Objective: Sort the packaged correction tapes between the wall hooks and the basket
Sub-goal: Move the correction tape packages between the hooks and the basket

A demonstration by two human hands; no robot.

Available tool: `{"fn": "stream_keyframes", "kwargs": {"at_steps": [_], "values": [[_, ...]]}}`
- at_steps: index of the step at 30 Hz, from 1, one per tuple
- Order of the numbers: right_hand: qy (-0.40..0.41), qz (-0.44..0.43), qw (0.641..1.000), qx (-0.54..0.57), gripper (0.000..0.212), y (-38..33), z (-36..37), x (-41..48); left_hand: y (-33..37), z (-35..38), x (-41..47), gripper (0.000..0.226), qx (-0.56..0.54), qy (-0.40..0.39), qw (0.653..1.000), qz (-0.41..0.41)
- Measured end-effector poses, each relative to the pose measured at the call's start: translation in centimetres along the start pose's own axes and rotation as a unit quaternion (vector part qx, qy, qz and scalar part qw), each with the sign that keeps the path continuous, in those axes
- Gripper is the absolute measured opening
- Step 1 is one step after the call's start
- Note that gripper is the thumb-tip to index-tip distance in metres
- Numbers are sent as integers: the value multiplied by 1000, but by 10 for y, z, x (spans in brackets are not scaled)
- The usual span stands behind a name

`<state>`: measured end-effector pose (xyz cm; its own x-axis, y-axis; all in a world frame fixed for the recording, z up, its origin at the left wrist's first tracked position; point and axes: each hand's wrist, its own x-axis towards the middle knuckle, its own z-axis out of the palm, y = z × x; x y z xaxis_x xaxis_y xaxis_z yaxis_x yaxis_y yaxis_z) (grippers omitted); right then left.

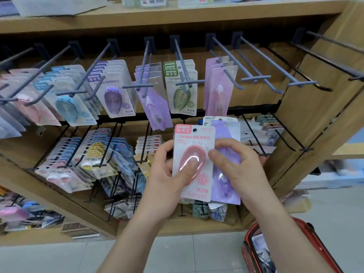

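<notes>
Left hand (163, 174) is gripping the pink pack (194, 154), thumb on its blister; right hand (236, 170) is pinching the overlapping purple pack (226, 182), both held before the hooks (256, 77); separating them may be risking a drop beside the basket (251, 231).

Bright, even indoor light falls from above, soft and nearly shadowless on the floor (177, 253). Under the top shelf (177, 14) a dark band of shade lies along the back panel behind the hooks (144, 62). Small glare patches sit on the clear blisters of the pink pack (194, 162), the purple pack (224, 178) and a hanging green pack (182, 97). The wide lens bows the shelf and splays the hooks toward the corners. The centre is fairly sharp. Hanging packs (11, 123) at the left edge smear, and the basket (248, 251) in the bottom right corner is soft.
</notes>
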<state>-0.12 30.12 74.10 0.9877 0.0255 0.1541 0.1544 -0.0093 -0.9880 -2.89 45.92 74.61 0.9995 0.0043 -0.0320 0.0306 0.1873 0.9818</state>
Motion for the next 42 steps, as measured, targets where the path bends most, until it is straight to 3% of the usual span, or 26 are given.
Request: {"fn": "stream_keyframes", "kwargs": {"at_steps": [3,7,12,15,19,22,26,29,33,36,39,42], "values": [[-54,15,998,1,33,-2,2,-4,-3,4,-2,56,11,-55,998,37],[-70,31,996,41,33,0,2,-7,-7,9,-7,41,-30,-97,994,28],[-71,70,987,126,35,10,-13,-8,-12,10,-5,34,-22,114,993,-15],[-88,104,972,192,43,15,-21,-10,-14,17,-5,47,22,135,990,-27],[-110,150,938,293,31,16,-30,-14,-17,33,-11,17,45,66,995,-64],[-104,167,925,325,32,21,-42,-15,-23,46,-15,20,35,124,990,-61],[-80,163,948,263,31,25,-69,-12,-26,53,-11,18,48,238,970,-12],[-95,132,971,174,37,23,-90,-12,-23,53,-8,15,80,263,961,19],[-97,107,983,110,36,21,-109,-14,-10,65,-6,15,122,223,967,36],[-76,83,989,95,31,16,-121,-12,6,83,-2,20,196,146,966,79],[-59,67,990,109,21,5,-131,-6,16,96,8,25,317,60,934,153],[-45,80,984,154,23,-4,-139,-2,24,102,15,32,396,1,904,164]]}}
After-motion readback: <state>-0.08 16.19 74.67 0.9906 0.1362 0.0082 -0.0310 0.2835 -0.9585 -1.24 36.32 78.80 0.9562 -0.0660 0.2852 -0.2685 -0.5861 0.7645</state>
